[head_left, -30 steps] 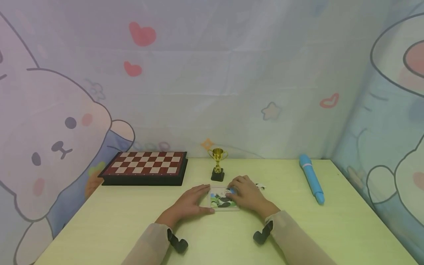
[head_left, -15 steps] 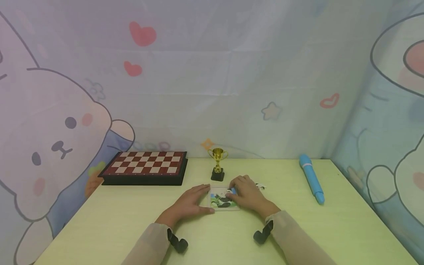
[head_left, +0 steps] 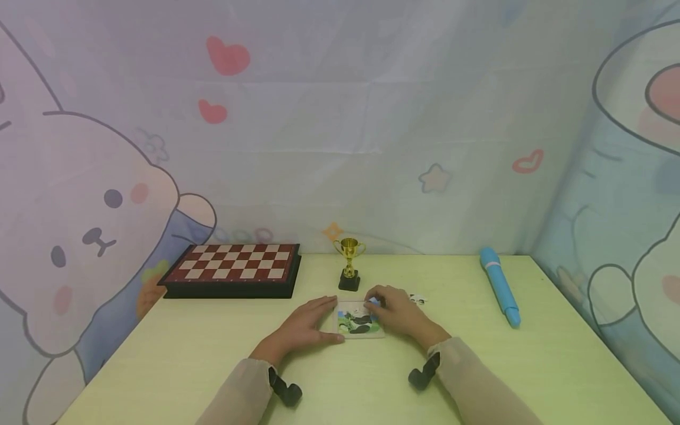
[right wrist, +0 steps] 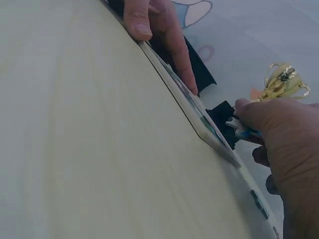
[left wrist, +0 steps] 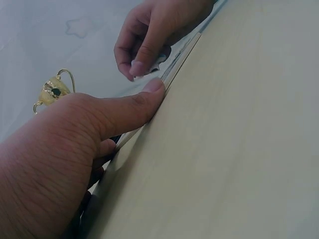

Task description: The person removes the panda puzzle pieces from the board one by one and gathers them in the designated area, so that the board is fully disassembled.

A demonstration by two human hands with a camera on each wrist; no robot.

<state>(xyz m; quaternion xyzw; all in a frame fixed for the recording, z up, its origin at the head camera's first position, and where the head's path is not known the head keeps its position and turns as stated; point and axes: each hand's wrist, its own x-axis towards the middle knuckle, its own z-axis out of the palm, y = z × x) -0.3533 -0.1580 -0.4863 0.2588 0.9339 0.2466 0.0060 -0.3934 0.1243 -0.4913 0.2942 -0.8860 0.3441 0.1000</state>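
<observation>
Landmark: the gold trophy (head_left: 349, 263) on its black base stands near the back of the pale green surface (head_left: 212, 360); every place below is given from it.
Puzzle tray: the flat puzzle board (head_left: 360, 321) with its panda picture lies on the surface just in front of the trophy, between your two hands.
Left hand: your left hand (head_left: 304, 325) lies in front of the trophy and a little to its left, against the board's left edge. Its fingers (left wrist: 130, 108) are stretched out flat, the thumb along the near left corner and the others along the side; they press the board rather than curl round it.
Right hand: your right hand (head_left: 395, 311) sits in front of the trophy and slightly right, over the board's far right corner.
Right fingers: they are drawn in narrow, pinching a small puzzle piece (right wrist: 238, 128) with blue and white on it between thumb and fingertips (left wrist: 138, 65), just above the board's corner.
Loose piece: another small black-and-white piece (head_left: 417, 299) lies on the surface right of the trophy, just beyond your right hand.
Chessboard: the closed red-and-cream chessboard case (head_left: 232, 268) rests well left of the trophy.
Blue pen: a fat light blue pen (head_left: 499, 286) lies well right of the trophy, pointing toward you.
</observation>
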